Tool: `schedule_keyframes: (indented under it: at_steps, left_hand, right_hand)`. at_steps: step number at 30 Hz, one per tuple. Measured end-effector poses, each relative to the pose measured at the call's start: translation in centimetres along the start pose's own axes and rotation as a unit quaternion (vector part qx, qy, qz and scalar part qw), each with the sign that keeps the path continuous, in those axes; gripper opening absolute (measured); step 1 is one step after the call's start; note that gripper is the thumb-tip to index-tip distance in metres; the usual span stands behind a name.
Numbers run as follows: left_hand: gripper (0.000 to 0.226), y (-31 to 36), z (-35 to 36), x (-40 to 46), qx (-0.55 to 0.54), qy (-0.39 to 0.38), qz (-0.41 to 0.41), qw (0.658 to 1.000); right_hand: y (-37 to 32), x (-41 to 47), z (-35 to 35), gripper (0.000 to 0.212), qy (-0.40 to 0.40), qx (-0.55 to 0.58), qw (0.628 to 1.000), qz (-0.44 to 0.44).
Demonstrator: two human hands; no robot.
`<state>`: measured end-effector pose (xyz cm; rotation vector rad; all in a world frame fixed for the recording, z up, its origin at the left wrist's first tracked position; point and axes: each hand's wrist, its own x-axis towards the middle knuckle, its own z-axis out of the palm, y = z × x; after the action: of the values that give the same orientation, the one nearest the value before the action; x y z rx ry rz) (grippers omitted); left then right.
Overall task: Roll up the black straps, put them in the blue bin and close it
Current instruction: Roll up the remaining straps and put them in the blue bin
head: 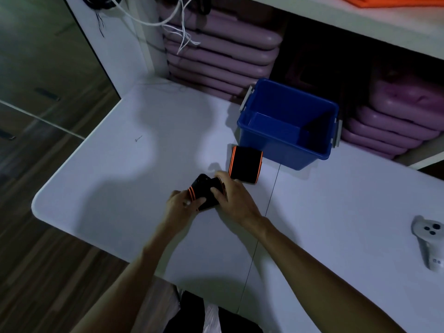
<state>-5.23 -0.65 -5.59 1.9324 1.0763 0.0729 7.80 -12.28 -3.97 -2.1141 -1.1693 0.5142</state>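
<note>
A black strap with orange edge stripes (205,192) lies bunched on the white table, gripped from both sides. My left hand (180,204) pinches its left end and my right hand (231,195) presses on its right part. Just beyond my right hand, a second black strap with orange stripes (245,164) lies flat on the table. The blue bin (286,150) stands open behind that strap, with grey latches on its sides. Its inside looks empty. No lid is in view.
The white table (120,176) has a rounded corner at the left, with wooden floor beyond. A white handheld controller (430,239) lies at the right edge. Stacked purple pads (221,54) fill the shelf behind the bin. White cords (182,27) hang above.
</note>
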Motion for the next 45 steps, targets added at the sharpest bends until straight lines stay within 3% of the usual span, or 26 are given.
schedule_keyframes:
  at_steps: [3,6,11,12,15,19,22,25,30,32,34,38,41,42,45]
  left_hand:
    - [0.029,0.7,0.3,0.8,-0.029,0.001,-0.068,0.997]
    - [0.037,1.3,0.8,0.7,-0.125,0.024,-0.131,0.983]
    - [0.066,3.2,-0.3,-0.2,-0.315,0.026,-0.214,0.924]
    - [0.062,3.6,-0.7,-0.6,-0.342,0.005,-0.214,0.915]
    - [0.032,4.7,-1.3,-1.9,-0.375,-0.032,-0.174,0.91]
    - [0.048,4.5,-1.7,-2.2,-0.358,-0.02,-0.065,0.931]
    - [0.045,5.2,-2.5,-1.8,-0.317,-0.063,0.021,0.946]
    - [0.057,6.3,-3.0,-1.5,-0.276,-0.091,0.087,0.953]
    - [0.047,8.6,-3.1,-1.1,-0.291,-0.11,0.115,0.943]
    - [0.05,10.0,-3.2,-0.7,-0.296,-0.138,0.123,0.937]
    - [0.055,11.7,-3.5,0.0,-0.292,-0.172,0.146,0.929]
    - [0.067,15.8,-3.8,2.4,-0.295,-0.219,0.185,0.911]
    - [0.07,18.9,-3.3,4.4,-0.292,-0.252,0.205,0.9]
    - [0.07,19.8,-3.0,5.2,-0.286,-0.253,0.206,0.901]
    - [0.069,21.9,-2.0,7.9,-0.27,-0.23,0.194,0.915]
  right_hand:
    - [-0.6,0.6,1.3,0.018,0.022,0.01,0.999,0.041]
    - [-0.7,0.6,2.4,0.024,0.041,0.01,0.997,0.067]
    - [-1.3,-0.4,2.2,0.041,0.034,0.041,0.994,0.096]
    - [-1.4,-0.7,2.1,0.04,0.034,0.057,0.993,0.101]
    - [-1.9,-1.4,2.0,0.034,0.052,0.09,0.988,0.113]
    - [-2.7,-2.0,1.6,0.037,0.105,0.146,0.971,0.158]
    - [-4.0,-2.4,-0.4,0.029,0.113,0.274,0.932,0.207]
    - [-5.0,-3.3,-2.9,0.027,0.122,0.352,0.902,0.217]
    - [-5.4,-4.3,-5.5,0.013,0.215,0.311,0.908,0.181]
    - [-5.6,-4.1,-6.6,0.007,0.24,0.36,0.885,0.171]
    - [-5.6,-3.7,-8.2,0.022,0.254,0.427,0.847,0.19]
    - [-4.5,-2.6,-12.2,0.064,0.188,0.536,0.791,0.229]
    - [-3.1,-1.0,-15.0,0.056,0.122,0.621,0.741,0.223]
    - [-2.7,-0.1,-15.8,0.052,0.118,0.628,0.739,0.214]
    - [-1.1,3.1,-18.0,0.043,0.178,0.579,0.777,0.173]
